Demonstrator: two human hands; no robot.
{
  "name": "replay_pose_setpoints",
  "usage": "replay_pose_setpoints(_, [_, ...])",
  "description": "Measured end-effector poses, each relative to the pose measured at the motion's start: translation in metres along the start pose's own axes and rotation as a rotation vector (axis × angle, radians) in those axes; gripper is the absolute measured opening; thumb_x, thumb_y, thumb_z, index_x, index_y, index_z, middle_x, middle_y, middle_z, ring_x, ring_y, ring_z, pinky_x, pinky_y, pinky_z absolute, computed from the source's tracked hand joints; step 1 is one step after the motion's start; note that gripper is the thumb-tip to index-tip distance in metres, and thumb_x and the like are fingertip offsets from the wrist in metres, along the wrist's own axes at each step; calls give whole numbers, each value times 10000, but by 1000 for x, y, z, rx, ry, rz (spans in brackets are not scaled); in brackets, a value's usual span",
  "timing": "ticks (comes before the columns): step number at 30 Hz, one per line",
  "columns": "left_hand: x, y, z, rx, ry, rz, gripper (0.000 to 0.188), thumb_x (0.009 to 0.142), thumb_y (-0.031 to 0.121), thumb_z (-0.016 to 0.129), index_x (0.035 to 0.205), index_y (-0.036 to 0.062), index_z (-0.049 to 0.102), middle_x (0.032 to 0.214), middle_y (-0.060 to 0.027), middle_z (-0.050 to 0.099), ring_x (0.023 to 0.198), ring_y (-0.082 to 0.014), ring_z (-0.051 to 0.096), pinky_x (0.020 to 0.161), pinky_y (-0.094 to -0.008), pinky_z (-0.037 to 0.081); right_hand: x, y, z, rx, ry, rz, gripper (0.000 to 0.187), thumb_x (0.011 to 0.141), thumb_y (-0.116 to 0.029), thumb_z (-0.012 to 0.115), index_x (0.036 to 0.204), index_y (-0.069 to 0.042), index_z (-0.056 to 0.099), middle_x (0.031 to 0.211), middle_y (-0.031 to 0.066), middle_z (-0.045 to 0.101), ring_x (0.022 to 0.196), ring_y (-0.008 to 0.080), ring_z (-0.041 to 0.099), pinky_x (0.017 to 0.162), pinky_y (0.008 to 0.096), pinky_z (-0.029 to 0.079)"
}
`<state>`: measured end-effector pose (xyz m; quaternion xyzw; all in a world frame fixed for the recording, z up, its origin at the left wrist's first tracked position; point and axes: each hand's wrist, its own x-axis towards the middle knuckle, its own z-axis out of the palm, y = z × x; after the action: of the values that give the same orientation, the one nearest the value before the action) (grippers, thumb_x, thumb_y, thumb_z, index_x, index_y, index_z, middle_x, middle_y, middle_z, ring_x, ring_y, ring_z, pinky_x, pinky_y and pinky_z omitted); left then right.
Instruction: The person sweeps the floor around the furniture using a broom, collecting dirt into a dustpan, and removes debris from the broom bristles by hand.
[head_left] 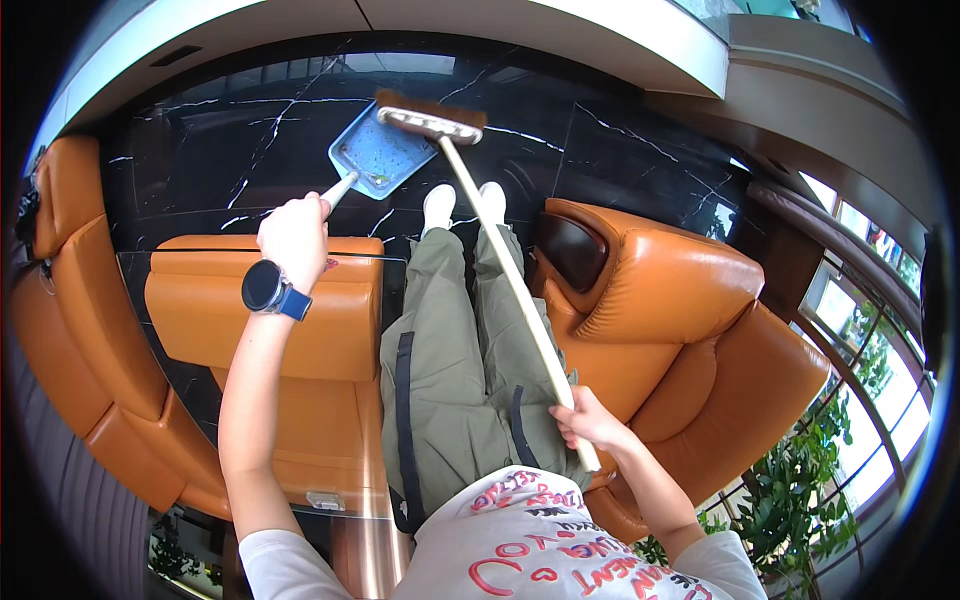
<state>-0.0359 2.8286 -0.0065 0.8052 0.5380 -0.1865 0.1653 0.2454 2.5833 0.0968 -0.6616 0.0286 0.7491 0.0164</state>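
Where the dustpan (372, 150) lies: on the far side, left of centre, beyond the white shoes (438, 208); whether it rests flat or is slightly raised, I cannot tell.
Pan's load: small specks and bits spread across the blue base, some bunched near the handle.
Broom (518, 287): its brown-bristled head overlaps the pan's far right edge, contact unclear; the pale handle slopes near and right.
Left hand (295, 240): clamped around the dustpan's handle.
Right hand (588, 420): clamped around the broom's handle, close to its near end.
Sweeping: judged the step in hand, with some bits already gathered.
Next stroke: would call for a steady pan, lip low, and bristles drawn gently inward; a lift would want it level.
Seating: an orange seat (350, 300) on the left, an orange armchair (665, 290) on the right.
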Motion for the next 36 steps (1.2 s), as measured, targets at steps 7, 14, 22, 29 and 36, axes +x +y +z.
replay_pose_setpoints(7, [-6, -4, 4, 5, 20, -24, 110, 704, 139, 559, 728, 65, 481, 579, -93, 520, 572, -254, 542, 512, -354, 430, -51, -7, -32, 193, -132, 110, 181, 763, -51, 487, 632, -91, 369, 443, -55, 323, 338, 22, 291, 297, 174, 230])
replay_pose_setpoints(14, [-31, -10, -1, -66, 126, -78, 126, 736, 155, 531, 697, 62, 454, 547, -98, 490, 561, -276, 523, 495, -366, 410, -50, -10, -24, 170, -59, -9, 123, 775, -57, 463, 681, -58, 384, 447, -33, 361, 328, 41, 336, 288, 189, 289])
replay_pose_setpoints(22, [-38, 4, -7, -28, -66, -117, 135, 792, 135, 413, 757, 37, 499, 544, -90, 532, 516, -213, 558, 472, -313, 434, 31, -40, -28, -88, 118, -184, 69, 764, -58, 420, 766, -17, 364, 456, -5, 373, 324, 74, 370, 293, 214, 333])
replay_pose_setpoints(29, [-35, 2, 5, -39, -5, -118, 115, 773, 154, 475, 731, 49, 499, 533, -103, 514, 533, -254, 536, 485, -349, 418, 48, -28, -13, -112, 70, -153, 89, 729, -29, 384, 800, 15, 355, 483, 15, 388, 344, 89, 394, 314, 232, 357])
replay_pose_setpoints(36, [-20, 9, -1, -25, 6, -82, 88, 753, 132, 487, 728, 48, 499, 536, -104, 514, 545, -257, 535, 493, -359, 416, 21, -23, -9, -137, -80, -66, 82, 775, -44, 419, 771, -8, 345, 480, 9, 378, 354, 85, 381, 322, 225, 345])
